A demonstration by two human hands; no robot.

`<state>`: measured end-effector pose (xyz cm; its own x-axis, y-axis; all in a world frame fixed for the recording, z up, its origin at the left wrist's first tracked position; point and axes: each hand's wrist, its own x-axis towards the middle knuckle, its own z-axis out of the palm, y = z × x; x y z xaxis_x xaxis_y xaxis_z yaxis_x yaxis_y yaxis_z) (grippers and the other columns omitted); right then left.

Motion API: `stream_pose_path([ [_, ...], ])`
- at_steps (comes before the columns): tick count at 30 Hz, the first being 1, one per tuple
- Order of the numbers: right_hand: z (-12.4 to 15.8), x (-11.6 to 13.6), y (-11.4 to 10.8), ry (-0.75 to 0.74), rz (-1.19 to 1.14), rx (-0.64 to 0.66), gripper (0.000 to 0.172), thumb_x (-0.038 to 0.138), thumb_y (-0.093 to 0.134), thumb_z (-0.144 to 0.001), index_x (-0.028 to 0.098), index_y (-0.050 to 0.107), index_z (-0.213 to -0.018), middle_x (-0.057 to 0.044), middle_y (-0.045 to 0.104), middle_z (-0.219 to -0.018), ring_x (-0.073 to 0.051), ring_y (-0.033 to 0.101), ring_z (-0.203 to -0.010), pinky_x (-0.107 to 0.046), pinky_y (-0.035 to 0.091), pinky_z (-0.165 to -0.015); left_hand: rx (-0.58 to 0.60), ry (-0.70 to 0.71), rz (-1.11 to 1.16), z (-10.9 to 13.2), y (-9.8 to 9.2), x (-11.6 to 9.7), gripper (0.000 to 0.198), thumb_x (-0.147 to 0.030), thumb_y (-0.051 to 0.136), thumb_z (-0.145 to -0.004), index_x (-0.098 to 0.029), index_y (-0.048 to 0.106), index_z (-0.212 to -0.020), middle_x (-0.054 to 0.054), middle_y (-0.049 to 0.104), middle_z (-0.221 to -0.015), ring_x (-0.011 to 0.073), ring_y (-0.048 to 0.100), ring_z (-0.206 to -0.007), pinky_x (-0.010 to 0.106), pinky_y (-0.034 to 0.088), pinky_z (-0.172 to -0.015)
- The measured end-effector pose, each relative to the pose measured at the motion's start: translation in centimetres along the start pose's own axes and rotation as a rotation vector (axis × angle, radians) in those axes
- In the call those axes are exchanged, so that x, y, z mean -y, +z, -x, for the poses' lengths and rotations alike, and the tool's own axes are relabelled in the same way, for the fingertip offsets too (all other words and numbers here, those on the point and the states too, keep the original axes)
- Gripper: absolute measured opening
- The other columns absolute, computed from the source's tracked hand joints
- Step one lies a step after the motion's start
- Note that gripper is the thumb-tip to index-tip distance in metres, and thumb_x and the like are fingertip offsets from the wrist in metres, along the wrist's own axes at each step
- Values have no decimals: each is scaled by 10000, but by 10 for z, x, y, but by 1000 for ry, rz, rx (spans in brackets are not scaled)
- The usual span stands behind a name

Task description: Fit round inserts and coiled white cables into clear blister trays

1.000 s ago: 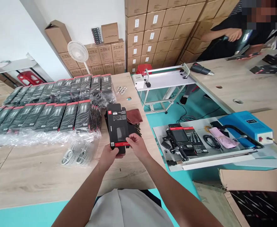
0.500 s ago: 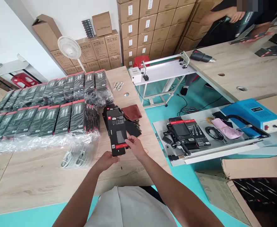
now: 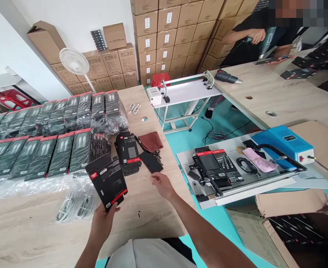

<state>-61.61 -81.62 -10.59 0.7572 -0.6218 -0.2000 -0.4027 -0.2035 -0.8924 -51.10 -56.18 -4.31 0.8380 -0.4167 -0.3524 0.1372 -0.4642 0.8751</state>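
My left hand (image 3: 104,220) grips the lower end of a black box sleeve (image 3: 109,182) with red trim, tilted to the left above the table. My right hand (image 3: 163,185) is at the near edge of a flat black card (image 3: 152,160); its fingertips are drawn together, and whether they hold anything is hidden. Between the hands and the packed rows lies a stack of flat black box sleeves (image 3: 130,150). Beyond the card are a brown cloth (image 3: 151,142) and a heap of small black pieces (image 3: 157,158).
Plastic-wrapped rows of black boxes (image 3: 80,147) fill the left of the table. Bagged white cables (image 3: 66,208) lie in front. On the right are a blue machine (image 3: 285,143), a grey board (image 3: 186,163) and an open carton (image 3: 278,204). A co-worker (image 3: 253,41) uses a heat gun (image 3: 267,41).
My left hand has lifted one box sleeve off the stack and moved it left. My right hand has let go of that sleeve and moved to the black card. The view has shifted slightly.
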Motion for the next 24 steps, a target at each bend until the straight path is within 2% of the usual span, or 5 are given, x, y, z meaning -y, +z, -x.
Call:
stream_pose_path([
  [4, -43, -14, -47, 47, 246, -82, 222, 131, 462, -854, 167, 653, -963, -95, 666, -1007, -208, 598, -905, -330, 434, -824, 18, -59, 8, 19, -3, 11, 444, -487, 724, -686, -169, 701, -994, 89, 765, -958, 311, 732, -856, 413, 602, -795],
  [8, -74, -20, -74, 99, 481, -3, 256, 37, 542, -765, 184, 650, -946, -72, 630, -1001, -184, 578, -871, -279, 404, -755, 49, -82, 65, 28, 10, 13, 462, -488, 732, -682, -171, 691, -1015, 95, 761, -984, 308, 732, -863, 416, 605, -792],
  [13, -74, -23, -74, 41, 643, 129, 244, 82, 583, -790, 205, 646, -990, -44, 610, -1010, -154, 571, -854, -234, 372, -684, 64, -90, 70, 30, 22, 13, 426, -492, 718, -702, -186, 696, -998, 84, 763, -966, 305, 734, -826, 420, 605, -774],
  [21, -58, -23, -67, 15, 776, 134, 159, 220, 565, -865, 187, 662, -986, -79, 627, -1004, -205, 582, -919, -273, 380, -705, 70, -78, 80, 25, 23, 0, 447, -467, 745, -669, -168, 705, -999, 93, 761, -973, 298, 734, -828, 403, 601, -779],
  [24, -50, -25, -71, -9, 796, 146, 198, 232, 595, -858, 195, 652, -1043, -86, 620, -1060, -214, 585, -963, -275, 391, -733, 59, -92, 106, 23, 22, -2, 445, -460, 744, -661, -170, 704, -996, 89, 759, -990, 302, 730, -853, 402, 602, -786],
])
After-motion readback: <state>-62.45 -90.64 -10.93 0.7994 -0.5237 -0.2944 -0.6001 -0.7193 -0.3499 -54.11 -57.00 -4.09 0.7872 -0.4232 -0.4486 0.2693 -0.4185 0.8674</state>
